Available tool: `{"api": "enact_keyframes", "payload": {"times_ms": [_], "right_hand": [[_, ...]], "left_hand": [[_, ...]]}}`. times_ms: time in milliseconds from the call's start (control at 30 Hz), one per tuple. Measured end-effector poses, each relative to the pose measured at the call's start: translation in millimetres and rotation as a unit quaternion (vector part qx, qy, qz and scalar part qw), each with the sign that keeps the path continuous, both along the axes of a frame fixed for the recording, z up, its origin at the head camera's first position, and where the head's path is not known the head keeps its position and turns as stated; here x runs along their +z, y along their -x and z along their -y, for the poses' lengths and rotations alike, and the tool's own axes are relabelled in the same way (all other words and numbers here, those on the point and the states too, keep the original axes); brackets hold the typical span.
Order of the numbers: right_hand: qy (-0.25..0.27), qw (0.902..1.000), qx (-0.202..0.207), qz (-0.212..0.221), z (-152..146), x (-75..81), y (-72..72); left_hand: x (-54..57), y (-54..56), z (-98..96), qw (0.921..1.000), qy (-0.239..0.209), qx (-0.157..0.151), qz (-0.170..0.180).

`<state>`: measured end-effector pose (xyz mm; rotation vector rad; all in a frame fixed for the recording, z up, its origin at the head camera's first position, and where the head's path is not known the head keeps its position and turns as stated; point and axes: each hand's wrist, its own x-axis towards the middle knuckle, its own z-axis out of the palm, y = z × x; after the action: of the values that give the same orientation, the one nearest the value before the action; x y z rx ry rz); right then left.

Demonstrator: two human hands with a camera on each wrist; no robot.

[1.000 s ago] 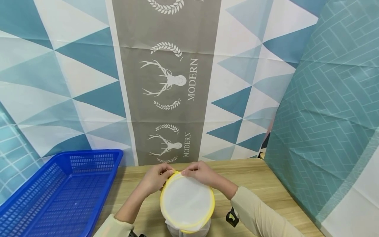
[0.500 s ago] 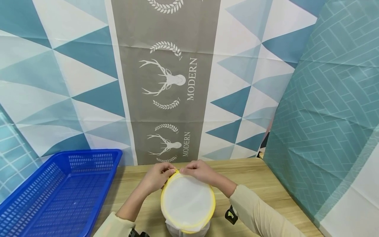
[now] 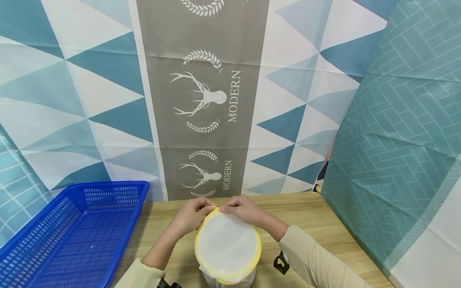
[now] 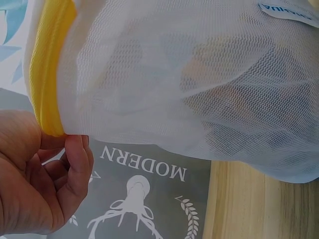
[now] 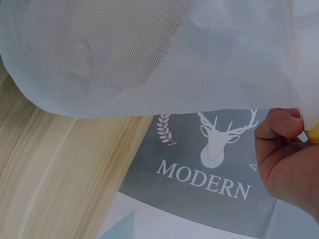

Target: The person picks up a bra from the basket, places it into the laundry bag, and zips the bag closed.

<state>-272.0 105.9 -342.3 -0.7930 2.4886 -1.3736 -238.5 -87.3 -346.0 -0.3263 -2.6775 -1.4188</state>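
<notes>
A white mesh laundry bag (image 3: 227, 246) with a yellow-trimmed round end stands on the wooden table, that end facing up. Darker, multicoloured contents show blurred through its mesh (image 4: 239, 89) in the left wrist view; I cannot tell what they are. My left hand (image 3: 191, 216) pinches the yellow edge at the far side of the round end. Close beside it, my right hand (image 3: 245, 210) grips the same edge between thumb and curled fingers. In the right wrist view, the right hand (image 5: 286, 149) holds the rim by a bit of yellow trim. Whatever lies between the fingertips is hidden.
A blue plastic basket (image 3: 81, 244) with perforated walls stands left of the bag. The wooden table (image 3: 306, 224) ends at a patterned backdrop (image 3: 201, 132) behind the hands. A teal sheet (image 3: 403, 140) hangs along the right side.
Both hands stay at the far yellow edge, the right hand's fingertips a touch further left than a second ago. Otherwise the bag and hands look nearly the same.
</notes>
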Motion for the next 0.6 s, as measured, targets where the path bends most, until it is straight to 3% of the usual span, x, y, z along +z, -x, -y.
{"api": "enact_keyframes", "payload": {"times_ms": [600], "right_hand": [[0.01, 0.9999, 0.002, 0.006, -3.0, -3.3, 0.8]], "left_hand": [[0.0, -0.1, -1.7, 0.9999, -0.005, 0.005, 0.011]]}}
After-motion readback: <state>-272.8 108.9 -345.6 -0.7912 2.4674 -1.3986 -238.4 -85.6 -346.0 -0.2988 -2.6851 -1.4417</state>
